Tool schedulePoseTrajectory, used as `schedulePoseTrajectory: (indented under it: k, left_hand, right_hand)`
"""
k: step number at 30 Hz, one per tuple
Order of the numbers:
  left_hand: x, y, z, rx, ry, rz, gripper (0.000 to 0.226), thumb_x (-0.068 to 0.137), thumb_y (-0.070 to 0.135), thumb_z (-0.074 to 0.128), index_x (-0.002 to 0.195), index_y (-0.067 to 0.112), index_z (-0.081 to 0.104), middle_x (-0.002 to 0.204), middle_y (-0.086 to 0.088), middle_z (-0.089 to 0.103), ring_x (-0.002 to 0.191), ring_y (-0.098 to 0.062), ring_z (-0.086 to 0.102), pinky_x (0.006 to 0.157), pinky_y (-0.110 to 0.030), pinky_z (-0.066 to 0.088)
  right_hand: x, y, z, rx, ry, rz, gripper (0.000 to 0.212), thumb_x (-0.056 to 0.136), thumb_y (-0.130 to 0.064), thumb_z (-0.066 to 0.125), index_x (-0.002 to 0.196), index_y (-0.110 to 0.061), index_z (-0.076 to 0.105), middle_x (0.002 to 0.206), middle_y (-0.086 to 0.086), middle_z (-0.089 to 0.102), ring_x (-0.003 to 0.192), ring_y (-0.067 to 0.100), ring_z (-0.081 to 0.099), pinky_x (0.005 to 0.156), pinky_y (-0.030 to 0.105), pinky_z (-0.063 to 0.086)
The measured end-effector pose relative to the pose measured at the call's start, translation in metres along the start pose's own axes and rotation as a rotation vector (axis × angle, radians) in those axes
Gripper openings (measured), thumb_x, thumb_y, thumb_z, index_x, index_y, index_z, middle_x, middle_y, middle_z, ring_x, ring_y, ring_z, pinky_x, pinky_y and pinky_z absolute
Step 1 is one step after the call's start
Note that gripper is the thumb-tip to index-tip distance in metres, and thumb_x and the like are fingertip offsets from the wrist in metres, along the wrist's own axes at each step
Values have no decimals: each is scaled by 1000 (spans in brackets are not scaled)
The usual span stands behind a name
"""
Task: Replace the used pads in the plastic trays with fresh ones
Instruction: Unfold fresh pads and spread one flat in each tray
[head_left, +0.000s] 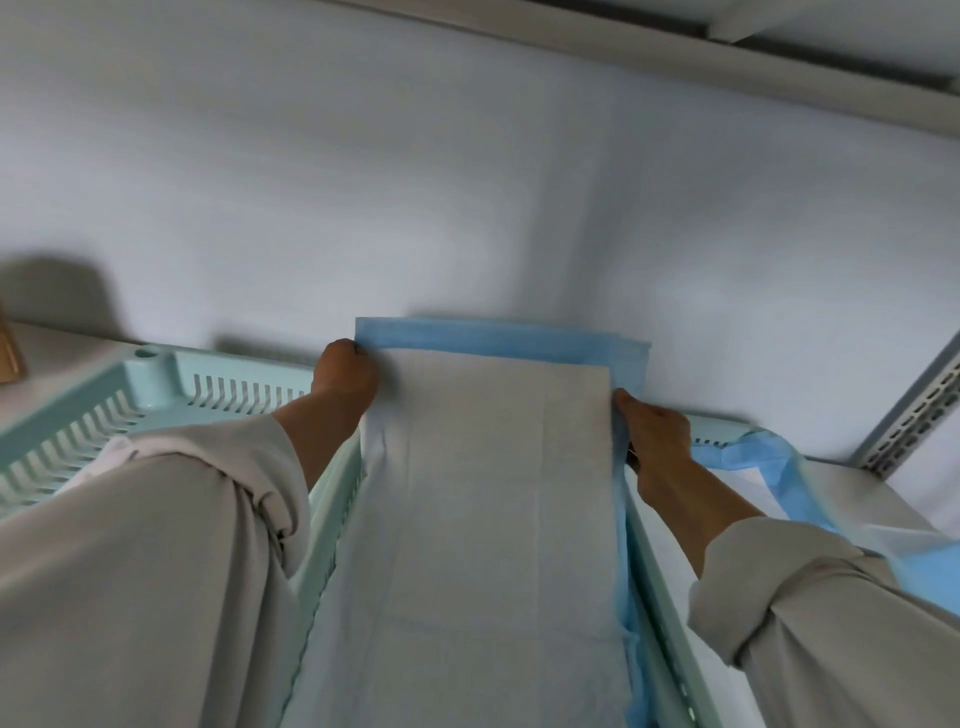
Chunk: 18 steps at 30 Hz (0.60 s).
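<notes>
Centrally, we see a white absorbent pad with a blue border (483, 467) stretched lengthwise over the middle pale-green plastic tray (332, 519), its far blue edge raised against the white wall (467, 182). Our left hand (345, 371) grips the pad's far left corner, fingers curled round the edge where the blue strip begins. Our right hand (657, 436) pinches the pad's right edge a little nearer to us, thumb on top and fingers tucked beneath. Both forearms emerge from loose beige sleeves (156, 545) rolled at the cuff. To the left lies a second slotted tray (156, 379) of the same pale green, its rim touching that of the middle one; a scrap of white material shows inside it beside the left sleeve. To the right, another blue-bordered pad (769, 467) lies crumpled over the rim of a third tray (670, 582), partly hidden by the right forearm. The trays rest on a white shelf (47, 343), with a perforated metal upright (914, 410) at far right and a brown object (8, 348) cut off at the left margin.
</notes>
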<state>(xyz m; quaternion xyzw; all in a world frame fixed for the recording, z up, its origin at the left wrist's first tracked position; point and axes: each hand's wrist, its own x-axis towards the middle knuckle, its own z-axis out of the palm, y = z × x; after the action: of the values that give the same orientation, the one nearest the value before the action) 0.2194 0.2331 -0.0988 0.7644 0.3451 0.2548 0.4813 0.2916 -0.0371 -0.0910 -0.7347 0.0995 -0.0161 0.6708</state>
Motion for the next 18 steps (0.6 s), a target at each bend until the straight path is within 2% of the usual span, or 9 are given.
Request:
schedulePoseTrajectory:
  k: [2, 5, 8, 9, 11, 14, 16, 17, 18]
  left_hand:
    - [0, 1, 2, -58, -17, 1, 32, 97, 8, 32, 113, -7, 55, 117, -31, 56, 98, -41, 57, 84, -44, 48]
    - [-4, -1, 6, -193, -123, -23, 36, 100, 24, 32, 116, 2, 54, 120, -26, 56, 104, -37, 57, 95, -47, 48]
    - [-15, -7, 8, -190, -251, -75, 51, 94, 51, 42, 118, 7, 55, 117, -18, 60, 107, -36, 59, 97, -49, 48]
    - [-20, -10, 8, -138, -264, -54, 51, 91, 49, 51, 120, 8, 54, 117, -17, 61, 107, -35, 60, 95, -45, 49]
    - [-23, -16, 8, 47, -259, 10, 47, 86, 28, 66, 125, 7, 50, 118, -15, 60, 108, -33, 58, 94, -40, 49]
    - [-22, -21, 12, 206, -198, 65, 41, 87, 7, 59, 126, 6, 49, 119, -16, 61, 111, -34, 57, 97, -40, 46]
    - [-22, -18, 13, 143, -160, 62, 40, 90, 0, 47, 130, 6, 48, 122, -19, 59, 112, -36, 56, 96, -40, 44]
    - [-23, -17, 13, 83, -162, 48, 44, 90, -3, 41, 133, 7, 45, 124, -21, 57, 113, -37, 55, 95, -40, 44]
    - [-22, -16, 13, 40, -178, 39, 52, 90, -6, 38, 139, 10, 40, 127, -22, 54, 115, -37, 53, 95, -40, 44]
  right_hand:
    - [1, 8, 3, 2, -129, 80, 26, 85, -30, 69, 86, -4, 64, 100, 25, 67, 81, 25, 58, 88, 41, 52]
    - [0, 15, 8, 62, -292, 178, 25, 88, -23, 67, 101, -2, 64, 102, 16, 68, 91, 29, 63, 94, 43, 51]
    - [3, 20, 10, 42, -264, 153, 19, 89, -21, 66, 92, -2, 64, 105, 16, 66, 95, 29, 62, 98, 44, 49]
    - [3, 21, 10, 31, -239, 137, 18, 88, -21, 66, 87, -4, 63, 103, 16, 65, 92, 28, 61, 97, 44, 49]
    - [4, 21, 8, 34, -206, 102, 18, 88, -19, 67, 81, -4, 61, 96, 14, 64, 82, 25, 60, 86, 40, 52]
    - [6, 18, 6, 88, -161, 43, 18, 87, -16, 68, 76, -4, 60, 84, 9, 64, 69, 18, 58, 66, 28, 51]
    - [6, 18, 6, 96, -163, 39, 13, 87, -14, 68, 83, -4, 62, 88, 10, 65, 73, 20, 60, 70, 30, 52]
    - [5, 20, 6, 86, -183, 54, 13, 87, -13, 68, 93, -2, 63, 95, 12, 66, 79, 23, 62, 74, 34, 53]
    - [6, 23, 7, 63, -199, 67, 23, 87, -11, 67, 107, 0, 61, 104, 15, 66, 87, 26, 63, 80, 37, 54]
